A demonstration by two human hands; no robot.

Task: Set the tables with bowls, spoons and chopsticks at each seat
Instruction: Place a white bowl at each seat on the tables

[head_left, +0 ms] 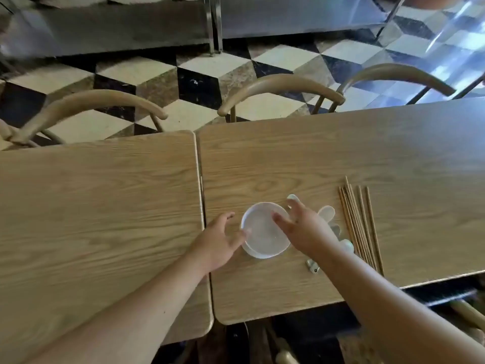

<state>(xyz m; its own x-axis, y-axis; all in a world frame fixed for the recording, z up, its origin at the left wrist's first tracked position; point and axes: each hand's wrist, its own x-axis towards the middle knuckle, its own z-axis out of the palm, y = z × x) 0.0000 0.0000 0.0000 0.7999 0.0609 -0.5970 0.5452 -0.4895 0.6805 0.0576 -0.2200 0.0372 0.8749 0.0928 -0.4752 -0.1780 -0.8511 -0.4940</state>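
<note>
A stack of white bowls point(259, 239) stands on the right wooden table point(341, 153), close to the seam between the two tables. My left hand point(219, 241) is at the stack's left side, fingers apart, with the thumb at the rim. My right hand point(301, 225) hovers over the stack's right edge with its fingers spread. Several white spoons point(327, 212) lie to the right of the bowls, partly hidden under my right hand and wrist. Several wooden chopsticks point(360, 224) lie side by side further right.
The left wooden table point(91, 206) abuts the right one. Three curved wooden chair backs point(280, 88) stand along the far side. A further chair shows below the near edge at the lower right. Beyond lies a checkered tile floor with a metal counter.
</note>
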